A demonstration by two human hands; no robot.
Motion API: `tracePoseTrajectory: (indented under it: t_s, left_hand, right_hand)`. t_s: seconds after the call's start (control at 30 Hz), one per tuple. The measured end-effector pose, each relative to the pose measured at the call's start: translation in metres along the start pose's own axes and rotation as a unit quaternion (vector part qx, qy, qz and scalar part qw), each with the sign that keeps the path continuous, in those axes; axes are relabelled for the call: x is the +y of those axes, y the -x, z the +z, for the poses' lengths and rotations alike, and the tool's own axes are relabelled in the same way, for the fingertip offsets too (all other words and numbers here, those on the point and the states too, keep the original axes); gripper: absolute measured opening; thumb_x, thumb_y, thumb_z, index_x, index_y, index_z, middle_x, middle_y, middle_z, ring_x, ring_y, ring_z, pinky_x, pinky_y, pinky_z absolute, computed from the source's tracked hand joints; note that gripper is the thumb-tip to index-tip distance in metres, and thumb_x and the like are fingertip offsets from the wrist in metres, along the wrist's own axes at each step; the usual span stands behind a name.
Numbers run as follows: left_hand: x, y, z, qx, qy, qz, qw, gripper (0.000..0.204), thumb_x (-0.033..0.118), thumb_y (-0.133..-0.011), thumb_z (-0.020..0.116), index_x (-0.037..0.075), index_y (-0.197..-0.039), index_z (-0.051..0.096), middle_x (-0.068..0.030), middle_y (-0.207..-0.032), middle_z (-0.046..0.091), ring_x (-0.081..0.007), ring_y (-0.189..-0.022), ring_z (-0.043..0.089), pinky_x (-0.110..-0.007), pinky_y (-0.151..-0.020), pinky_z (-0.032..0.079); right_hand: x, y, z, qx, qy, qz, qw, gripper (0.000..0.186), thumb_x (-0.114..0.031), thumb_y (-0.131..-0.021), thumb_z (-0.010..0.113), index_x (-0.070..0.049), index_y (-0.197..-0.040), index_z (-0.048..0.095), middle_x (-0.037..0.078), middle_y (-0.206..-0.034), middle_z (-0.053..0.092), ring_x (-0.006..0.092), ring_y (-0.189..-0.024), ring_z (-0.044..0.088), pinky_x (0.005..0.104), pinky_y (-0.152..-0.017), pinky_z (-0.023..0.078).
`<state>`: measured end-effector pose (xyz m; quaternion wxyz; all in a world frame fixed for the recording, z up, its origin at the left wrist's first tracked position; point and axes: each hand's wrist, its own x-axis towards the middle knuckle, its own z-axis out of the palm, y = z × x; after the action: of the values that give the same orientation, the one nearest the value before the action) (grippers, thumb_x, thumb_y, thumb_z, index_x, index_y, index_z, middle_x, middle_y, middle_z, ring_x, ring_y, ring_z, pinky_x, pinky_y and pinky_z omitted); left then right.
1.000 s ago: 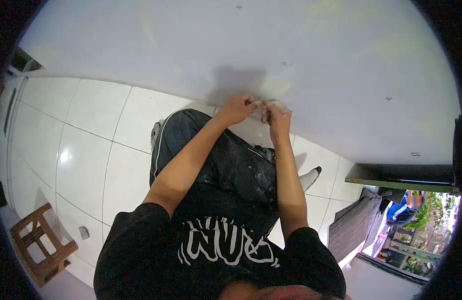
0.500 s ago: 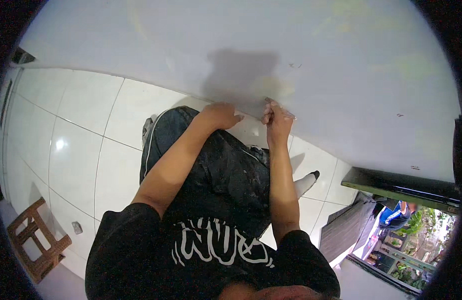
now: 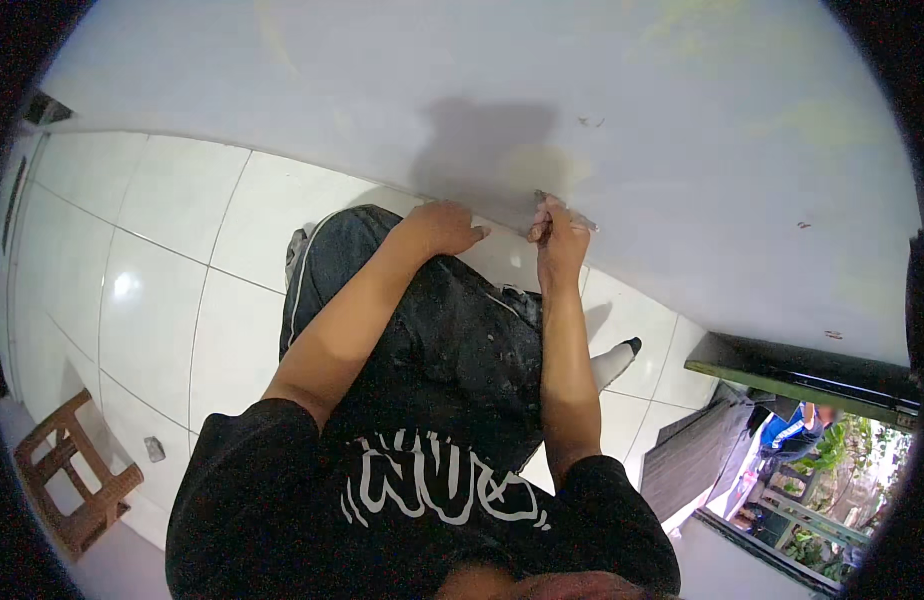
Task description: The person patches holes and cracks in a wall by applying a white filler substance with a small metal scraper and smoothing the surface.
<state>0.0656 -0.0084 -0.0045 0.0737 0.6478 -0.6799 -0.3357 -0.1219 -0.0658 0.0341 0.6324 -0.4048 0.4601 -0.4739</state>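
My right hand [image 3: 559,232] is closed around a thin, flat scraper-like blade [image 3: 587,222], held against the low part of the pale wall [image 3: 672,160]. Its ends poke out on both sides of the fingers, and the rest is hidden in the grip. On my bent knee, in dark trousers [image 3: 362,240], lies my left hand [image 3: 442,228], relaxed and holding nothing. Its thumb stands apart from the other fingers, close to the foot of the wall.
White floor tiles [image 3: 162,280] meet the wall's base. At the lower left stands a brown woven stool or chair [image 3: 77,475], with a small grey object [image 3: 155,449] beside it. A doorway at the lower right shows plants [image 3: 832,450] and another person [image 3: 794,430].
My right hand has shifted very slightly to the right along the wall with the scraper-like blade, its tilt a little changed. The left hand stays on the knee.
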Motion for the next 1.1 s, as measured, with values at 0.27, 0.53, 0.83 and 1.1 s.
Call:
tracePoseTrajectory:
  t_s: [0.27, 0.53, 0.83, 1.1]
  left_hand:
    - [0.015, 0.004, -0.015, -0.051, 0.024, -0.029, 0.998, 0.063, 0.053, -0.097, 0.043, -0.005, -0.101, 0.067, -0.0283, -0.106, 0.065, -0.0444, -0.105, 0.061, -0.052, -0.095, 0.046]
    - [0.013, 0.004, -0.006, -0.007, 0.05, -0.029, 0.998, 0.057, 0.048, -0.095, 0.049, -0.006, -0.098, 0.07, -0.0262, -0.108, 0.066, -0.0417, -0.105, 0.063, -0.049, -0.093, 0.047]
    - [0.013, 0.002, -0.008, -0.075, 0.001, -0.02, 0.997, 0.061, 0.05, -0.096, 0.046, -0.006, -0.101, 0.069, -0.027, -0.109, 0.066, -0.0419, -0.104, 0.063, -0.049, -0.094, 0.047]
    - [0.018, 0.001, -0.005, -0.074, 0.023, -0.013, 0.997, 0.065, 0.052, -0.096, 0.043, -0.008, -0.096, 0.067, -0.0289, -0.106, 0.065, -0.0455, -0.1, 0.062, -0.051, -0.092, 0.047]
  right_hand:
    - [0.007, -0.003, -0.007, -0.023, -0.016, -0.005, 1.0, 0.018, -0.016, -0.092, 0.064, 0.001, -0.089, 0.065, 0.007, -0.07, 0.06, 0.0147, -0.053, 0.053, 0.0284, -0.049, 0.042]
    - [0.013, -0.004, -0.01, -0.02, 0.003, 0.017, 1.0, 0.018, -0.018, -0.092, 0.065, 0.0, -0.087, 0.066, 0.005, -0.067, 0.06, 0.0148, -0.052, 0.053, 0.0292, -0.05, 0.043]
    - [0.001, 0.002, -0.007, -0.041, 0.032, 0.018, 0.998, 0.022, -0.019, -0.092, 0.064, 0.003, -0.097, 0.065, 0.005, -0.07, 0.059, 0.0135, -0.056, 0.053, 0.0282, -0.052, 0.043]
    - [-0.005, 0.004, -0.004, -0.025, 0.029, 0.015, 0.999, 0.021, -0.014, -0.091, 0.064, 0.004, -0.099, 0.066, 0.005, -0.071, 0.058, 0.0141, -0.056, 0.053, 0.0296, -0.052, 0.044]
